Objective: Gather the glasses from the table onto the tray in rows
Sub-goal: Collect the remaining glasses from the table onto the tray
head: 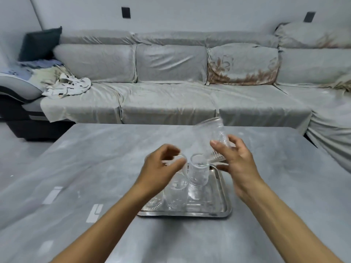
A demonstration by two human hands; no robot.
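A steel tray (218, 209) lies on the grey table (95, 158) and carries several clear ribbed glasses, among them an upright one (198, 171) near the middle and another (175, 192) in the front row. My right hand (237, 164) grips a tilted, blurred glass (210, 133) above the tray's far right corner. My left hand (161, 168) curls around the rim of a glass (182, 155) at the tray's back left; most of that glass is hidden behind the hand. The base of a further glass (153, 203) shows under my left wrist.
A long grey sofa (171, 95) runs behind the table and wraps round the right side. Crumpled cloth (66, 86) and a dark cushion (40, 42) lie at its left end. Pale tape marks (95, 212) are on the table's left part.
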